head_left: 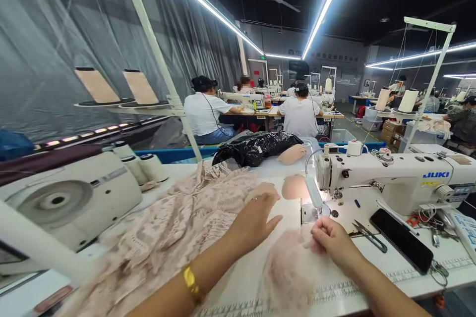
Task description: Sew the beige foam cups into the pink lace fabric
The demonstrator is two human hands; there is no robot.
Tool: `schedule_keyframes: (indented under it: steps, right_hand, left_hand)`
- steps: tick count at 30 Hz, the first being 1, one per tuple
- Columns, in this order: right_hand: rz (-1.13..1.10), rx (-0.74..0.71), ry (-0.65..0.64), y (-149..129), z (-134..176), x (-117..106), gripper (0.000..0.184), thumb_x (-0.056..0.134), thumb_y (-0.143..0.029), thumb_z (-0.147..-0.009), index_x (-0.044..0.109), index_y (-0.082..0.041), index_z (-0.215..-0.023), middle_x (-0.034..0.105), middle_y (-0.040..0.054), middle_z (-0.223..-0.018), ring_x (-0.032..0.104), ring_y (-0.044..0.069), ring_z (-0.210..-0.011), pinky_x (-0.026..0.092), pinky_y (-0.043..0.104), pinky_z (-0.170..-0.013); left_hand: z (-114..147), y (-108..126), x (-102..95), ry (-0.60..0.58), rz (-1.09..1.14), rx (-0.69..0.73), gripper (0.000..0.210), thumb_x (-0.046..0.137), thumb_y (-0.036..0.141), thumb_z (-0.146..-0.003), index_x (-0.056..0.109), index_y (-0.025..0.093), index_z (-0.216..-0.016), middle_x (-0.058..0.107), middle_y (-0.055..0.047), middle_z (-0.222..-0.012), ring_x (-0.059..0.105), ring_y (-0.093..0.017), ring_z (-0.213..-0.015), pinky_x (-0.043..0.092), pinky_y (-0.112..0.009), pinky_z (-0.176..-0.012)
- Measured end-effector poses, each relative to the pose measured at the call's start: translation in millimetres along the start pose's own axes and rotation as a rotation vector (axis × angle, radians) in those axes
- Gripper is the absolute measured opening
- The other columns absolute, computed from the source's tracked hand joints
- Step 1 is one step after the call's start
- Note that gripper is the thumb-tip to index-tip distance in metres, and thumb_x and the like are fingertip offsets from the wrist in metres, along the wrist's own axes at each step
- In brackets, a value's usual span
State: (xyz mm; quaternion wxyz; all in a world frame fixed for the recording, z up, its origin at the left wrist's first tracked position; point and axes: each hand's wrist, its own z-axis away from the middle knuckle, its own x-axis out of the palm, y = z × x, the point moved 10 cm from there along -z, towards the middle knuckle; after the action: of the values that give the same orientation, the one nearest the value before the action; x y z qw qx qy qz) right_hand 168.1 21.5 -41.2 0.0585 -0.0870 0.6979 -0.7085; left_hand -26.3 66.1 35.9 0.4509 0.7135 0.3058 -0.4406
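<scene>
Cloth, sheer and pale pink, lies just below the right fingertips, on the side toward the person. The right hand pinches this cloth at its upper edge, between the thumb and the bent forefinger, probably so that the edge stays close to the metal plate of the sewing machine, which is just beyond these fingertips. A small lamp leans above the plate, it seems for giving light exactly where the fingers need it. The left hand grasps nothing that I can see: its fingers are stretched out and the thumb stands apart. Under and beyond these fingers is a beige pad; whether the fingertips press on it, I cannot tell. A second beige pad lies just past the left fingertips, perhaps placed there for easy reach. To the left of the left hand, lace fabric is heaped and leaves little room on that side. Between the left thumb and the right fingertips, a piece of white tabletop shows, and it gives both hands some space for moving. To the right of the right fingers, thread snips and a black phone make the way narrower. Nearer to the person than both hands, a ruler strip follows the front edge of the table.
</scene>
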Motion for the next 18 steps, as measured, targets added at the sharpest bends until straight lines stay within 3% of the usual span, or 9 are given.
schedule_keyframes:
  steps: [1,3,7,9,12,14,16,18]
  right_hand:
    - [0.009,0.008,-0.010,2,-4,-1,0.055,0.074,-0.075,-0.083,0.055,-0.024,-0.079,0.066,-0.0020,-0.064,0.055,0.016,-0.057,0.043,0.030,-0.060]
    - [0.018,0.017,-0.018,5,-7,-3,0.054,0.071,-0.075,-0.085,0.057,-0.024,-0.079,0.066,-0.0017,-0.065,0.054,0.016,-0.057,0.043,0.030,-0.060]
    - [0.030,0.027,-0.005,5,-6,-10,0.051,0.071,-0.073,-0.088,0.062,-0.022,-0.083,0.067,-0.0021,-0.068,0.053,0.015,-0.059,0.044,0.029,-0.063]
    - [0.027,0.032,0.002,5,-5,-12,0.051,0.070,-0.073,-0.089,0.062,-0.022,-0.085,0.067,-0.0019,-0.070,0.054,0.015,-0.059,0.044,0.029,-0.063]
    - [0.017,0.039,-0.002,4,-4,-12,0.054,0.070,-0.076,-0.088,0.063,-0.022,-0.086,0.068,-0.0008,-0.072,0.055,0.015,-0.060,0.045,0.029,-0.063]
    - [0.000,0.048,-0.013,4,-4,-10,0.059,0.067,-0.080,-0.089,0.065,-0.021,-0.090,0.069,0.0003,-0.075,0.056,0.016,-0.061,0.045,0.030,-0.064]
    - [-0.033,0.062,-0.017,3,-2,-9,0.065,0.064,-0.085,-0.088,0.067,-0.020,-0.093,0.070,0.0019,-0.077,0.058,0.016,-0.063,0.046,0.030,-0.066]
    - [-0.073,0.073,-0.012,1,-1,-8,0.070,0.063,-0.090,-0.085,0.067,-0.020,-0.092,0.070,0.0030,-0.078,0.060,0.017,-0.065,0.047,0.030,-0.066]
  left_hand:
    - [-11,-7,-4.5,0.015,-0.040,0.018,0.040,0.061,0.022,-0.086,0.066,0.019,-0.125,0.065,-0.019,-0.146,0.057,-0.040,-0.141,0.044,-0.053,-0.114]
    - [-31,-16,-5.3,0.013,-0.125,0.059,0.050,0.061,0.009,-0.076,0.070,0.019,-0.124,0.064,-0.020,-0.150,0.054,-0.040,-0.145,0.040,-0.055,-0.118]
    - [-55,-23,-5.9,0.031,-0.205,0.112,0.021,0.056,0.010,-0.084,0.074,0.020,-0.088,0.079,-0.017,-0.104,0.072,-0.036,-0.107,0.049,-0.053,-0.103]
    - [-57,-21,-21.4,0.121,-0.208,0.104,0.023,0.051,0.016,-0.092,0.071,0.021,-0.082,0.078,-0.016,-0.099,0.071,-0.035,-0.103,0.049,-0.051,-0.102]
    - [-40,-17,-55.6,0.301,-0.191,0.047,0.028,0.044,0.028,-0.100,0.072,0.021,-0.098,0.077,-0.015,-0.112,0.068,-0.035,-0.111,0.050,-0.046,-0.099]
    - [-17,-16,-69.4,0.357,-0.080,-0.045,0.030,0.045,0.039,-0.101,0.070,0.024,-0.107,0.078,-0.010,-0.109,0.070,-0.032,-0.101,0.052,-0.039,-0.087]
    - [8,-22,-62.6,0.304,0.226,-0.220,0.032,0.053,0.052,-0.096,0.069,0.026,-0.107,0.078,-0.002,-0.094,0.070,-0.027,-0.082,0.048,-0.033,-0.069]
    - [29,-14,-42.6,0.192,0.436,-0.297,0.033,0.057,0.056,-0.090,0.067,0.026,-0.098,0.074,0.001,-0.081,0.067,-0.025,-0.073,0.043,-0.031,-0.064]
